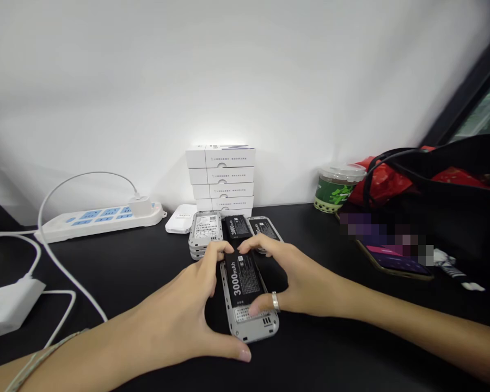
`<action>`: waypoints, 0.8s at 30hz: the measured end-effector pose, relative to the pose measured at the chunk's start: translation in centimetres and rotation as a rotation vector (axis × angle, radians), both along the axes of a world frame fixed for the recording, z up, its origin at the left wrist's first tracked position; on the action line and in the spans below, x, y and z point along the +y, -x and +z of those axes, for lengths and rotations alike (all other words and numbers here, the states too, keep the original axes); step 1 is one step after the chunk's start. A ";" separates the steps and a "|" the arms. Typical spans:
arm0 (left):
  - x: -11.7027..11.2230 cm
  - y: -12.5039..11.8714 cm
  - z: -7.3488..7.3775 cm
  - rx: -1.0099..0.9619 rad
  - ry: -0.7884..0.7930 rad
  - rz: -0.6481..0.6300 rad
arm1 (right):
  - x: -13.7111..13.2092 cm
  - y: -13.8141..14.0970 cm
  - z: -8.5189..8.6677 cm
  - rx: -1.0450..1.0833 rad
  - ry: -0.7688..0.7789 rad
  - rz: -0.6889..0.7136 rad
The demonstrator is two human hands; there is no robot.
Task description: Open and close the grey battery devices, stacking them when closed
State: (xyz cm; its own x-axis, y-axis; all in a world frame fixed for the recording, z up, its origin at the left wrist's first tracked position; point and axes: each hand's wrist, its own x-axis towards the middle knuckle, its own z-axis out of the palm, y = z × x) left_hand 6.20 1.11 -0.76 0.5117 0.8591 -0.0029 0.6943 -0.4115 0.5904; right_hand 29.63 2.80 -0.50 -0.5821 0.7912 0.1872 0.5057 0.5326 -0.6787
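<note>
A: Desk (310, 354)?

B: White boxes (222, 174) stacked at the back. In front, a pile of handsets (202, 234) and a second handset (237, 227) showing a black battery.

A: Nearest the hands?

B: A near handset (250, 329), battery (240, 277) seated, no cover on yet. Left hand (175, 310) grips its edge; right hand (298, 277) clasps it, fingers across the battery.

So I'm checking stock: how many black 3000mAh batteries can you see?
3. One battery sits on the grey handset between the left hand and right hand; another lies behind them; a third, partly covered, lies to the right. The stacked handsets may hide more.
</note>
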 end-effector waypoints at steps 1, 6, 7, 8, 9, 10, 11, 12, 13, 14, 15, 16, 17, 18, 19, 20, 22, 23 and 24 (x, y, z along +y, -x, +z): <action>0.0 0.0 0.0 -0.007 0.001 0.022 | -0.2 -0.1 -0.1 -0.011 0.023 0.004; 0.3 0.0 -0.4 -0.041 0.002 -0.022 | -1.6 -1.0 -0.4 -0.098 -0.020 0.079; 0.4 0.0 -0.5 -0.042 0.007 -0.035 | -1.9 -1.1 -0.5 -0.140 -0.041 0.099; 0.5 0.1 -0.7 -0.044 0.014 -0.038 | -2.1 -1.1 -0.6 -0.191 -0.062 0.112; 0.6 0.1 -0.8 -0.048 0.019 -0.031 | -2.2 -1.1 -0.7 -0.245 -0.082 0.125; 0.7 0.1 -0.9 -0.053 0.023 -0.023 | -2.3 -1.0 -0.7 -0.293 -0.102 0.140; 0.8 0.1 -1.0 -0.060 0.026 -0.019 | -2.3 -0.9 -0.7 -0.331 -0.123 0.159; 0.8 0.1 -1.1 -0.068 0.029 -0.024 | -2.2 -0.8 -0.7 -0.357 -0.141 0.178; 0.8 0.1 -1.1 -0.075 0.035 -0.037 | -2.2 -0.7 -0.6 -0.369 -0.153 0.187; 0.8 0.2 -1.2 -0.077 0.042 -0.048 | -2.1 -0.5 -0.6 -0.367 -0.156 0.183; 0.7 0.2 -1.1 -0.076 0.048 -0.056 | -2.1 -0.4 -0.5 -0.355 -0.152 0.172; 0.7 0.2 -1.1 -0.074 0.051 -0.054 | -2.0 -0.2 -0.4 -0.333 -0.146 0.158; 0.6 0.2 -1.1 -0.070 0.053 -0.045 | -2.0 -0.1 -0.3 -0.304 -0.133 0.146; 0.6 0.1 -1.0 -0.067 0.053 -0.037 | -1.9 -0.1 -0.1 -0.267 -0.116 0.136; 0.5 0.1 -0.9 -0.064 0.054 -0.033 | -1.7 -0.1 0.0 -0.226 -0.096 0.128; 0.5 0.0 -0.9 -0.060 0.052 -0.037 | -1.5 -0.4 0.3 -0.184 -0.070 0.117; 0.4 -0.2 -0.8 -0.036 0.057 -0.057 | -0.6 -1.4 0.9 -0.094 -0.001 0.094; 0.4 -0.3 -0.7 -0.021 0.063 -0.059 | 0.1 -2.3 1.3 -0.044 0.024 0.085; 0.3 -0.4 -0.6 -0.005 0.073 -0.052 | 0.9 -3.3 1.7 -0.009 0.040 0.080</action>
State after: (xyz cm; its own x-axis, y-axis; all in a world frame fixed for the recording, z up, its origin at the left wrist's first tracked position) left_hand 6.61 1.44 -1.36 0.5562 0.8288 -0.0613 0.6697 -0.4033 0.6236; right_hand 32.91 3.70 1.23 -0.6453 0.7489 0.1510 0.4688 0.5442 -0.6957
